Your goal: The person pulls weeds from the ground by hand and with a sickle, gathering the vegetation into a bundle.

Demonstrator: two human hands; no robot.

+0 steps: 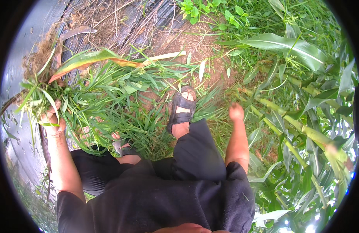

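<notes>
My left hand (53,116), at the left, is closed around a thick bunch of pulled grass and weeds (80,99). A clump of brown roots (39,62) sticks out beyond the fingers. Across the bunch lies a long leaf (89,59), partly green and partly yellow to red-brown. My right hand (236,112) is low over the grass beside the corn stalks, fingers curled. It is blurred, and whether it grips any blades is hidden. Between the hands, my sandalled foot (183,107) stands among grass on reddish soil (202,38).
Leaning corn stalks (293,122) with broad leaves crowd the right side. Black plastic sheeting (31,38) runs along the left, with dry stems (118,17) on it. Leafy green weeds (194,11) grow at the top. My other foot (128,153) is partly covered by grass.
</notes>
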